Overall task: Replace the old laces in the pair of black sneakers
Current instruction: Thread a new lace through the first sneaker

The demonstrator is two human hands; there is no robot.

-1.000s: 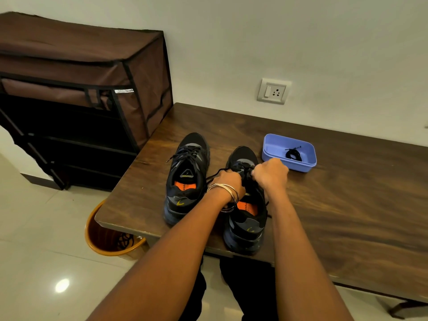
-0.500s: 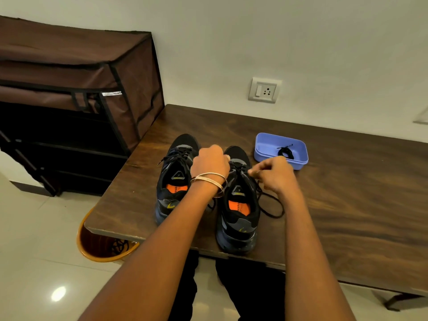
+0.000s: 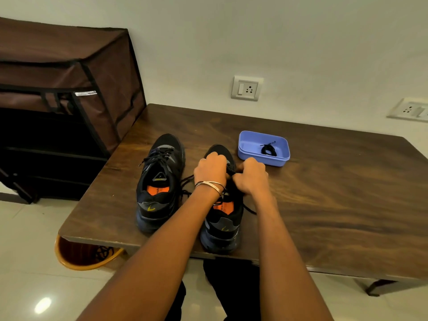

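Note:
Two black sneakers with orange insoles stand side by side near the front edge of the wooden table [image 3: 324, 193], toes pointing away from me. The left sneaker [image 3: 159, 181] is laced, its lace ends loose. Over the right sneaker [image 3: 222, 218] my left hand [image 3: 212, 169], bangles on the wrist, and my right hand [image 3: 251, 176] both pinch its black lace [image 3: 187, 179] above the tongue. Loose lace trails on the table on both sides of this shoe. A blue plastic tray [image 3: 249, 156] behind the shoes holds a coiled black lace [image 3: 268, 149].
A brown fabric shoe rack [image 3: 67, 93] stands left of the table against the wall. An orange bin [image 3: 76, 258] with black laces inside sits on the floor under the table's front left corner. Wall sockets [image 3: 246, 88] are behind the table.
My right hand has moved left from the shoe's side to meet my left hand over the right sneaker. The lace loop that lay to the shoe's right is now shorter.

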